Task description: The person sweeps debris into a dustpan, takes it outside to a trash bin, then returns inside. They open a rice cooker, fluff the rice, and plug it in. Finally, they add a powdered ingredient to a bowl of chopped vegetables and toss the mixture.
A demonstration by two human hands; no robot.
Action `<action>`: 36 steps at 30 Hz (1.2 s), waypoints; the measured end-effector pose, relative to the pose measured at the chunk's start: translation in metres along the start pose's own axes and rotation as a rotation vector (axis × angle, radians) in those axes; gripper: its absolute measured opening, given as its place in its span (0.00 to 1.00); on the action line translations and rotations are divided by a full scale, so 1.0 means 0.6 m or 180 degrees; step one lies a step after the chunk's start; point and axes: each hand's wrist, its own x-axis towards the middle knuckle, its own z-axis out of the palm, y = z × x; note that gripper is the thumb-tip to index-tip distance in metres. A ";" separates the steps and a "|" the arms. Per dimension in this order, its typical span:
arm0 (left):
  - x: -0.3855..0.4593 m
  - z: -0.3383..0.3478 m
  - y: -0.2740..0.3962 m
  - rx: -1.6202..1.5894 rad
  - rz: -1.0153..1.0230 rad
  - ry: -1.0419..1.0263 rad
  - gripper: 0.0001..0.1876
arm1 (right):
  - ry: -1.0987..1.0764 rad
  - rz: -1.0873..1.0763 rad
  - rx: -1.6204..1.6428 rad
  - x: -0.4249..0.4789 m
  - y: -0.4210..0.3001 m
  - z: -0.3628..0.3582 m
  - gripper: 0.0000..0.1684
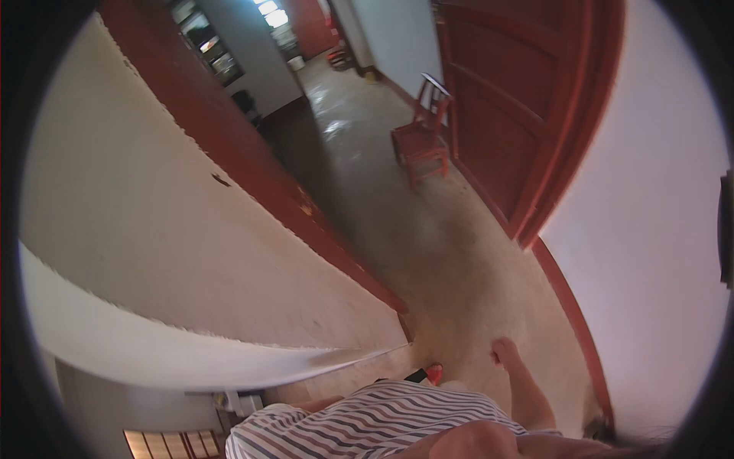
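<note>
My right hand (503, 351) hangs low over the bare floor at the lower right, its fingers curled in; whether anything small is inside cannot be made out. My left hand is out of view; only a bit of that forearm shows beside the striped shirt (390, 416). One foot in a red shoe (434, 374) shows below the shirt's edge. Before me is a doorway with a red door frame (275, 189) on the left and a red panelled wooden door (499, 103) standing open on the right. A red wooden chair (421, 140) stands beside the door.
A smooth floor (424, 229) runs through the doorway into a further room with a small white bucket (296, 62) and a red stool (338, 58). A pale wall (172, 229) closes the left side, and another white wall (642, 258) with a red skirting stands at the right.
</note>
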 end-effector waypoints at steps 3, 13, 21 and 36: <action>-0.017 -0.001 0.033 -0.0156 -0.0299 0.0029 0.22 | 0.0596 0.0883 0.0119 0.042 0.226 -0.165 0.13; -0.005 0.140 0.195 -0.0606 -0.1409 -0.0326 0.23 | 0.1089 0.1770 0.0044 0.201 -0.006 -0.411 0.09; 0.156 -0.007 0.445 -0.1023 -0.1080 0.0133 0.24 | -0.0331 0.0218 -0.0791 0.504 -0.507 -0.360 0.06; 0.406 -0.217 0.422 -0.2229 -0.1619 0.0682 0.25 | -0.2603 0.0141 -0.3169 0.789 -0.898 0.233 0.10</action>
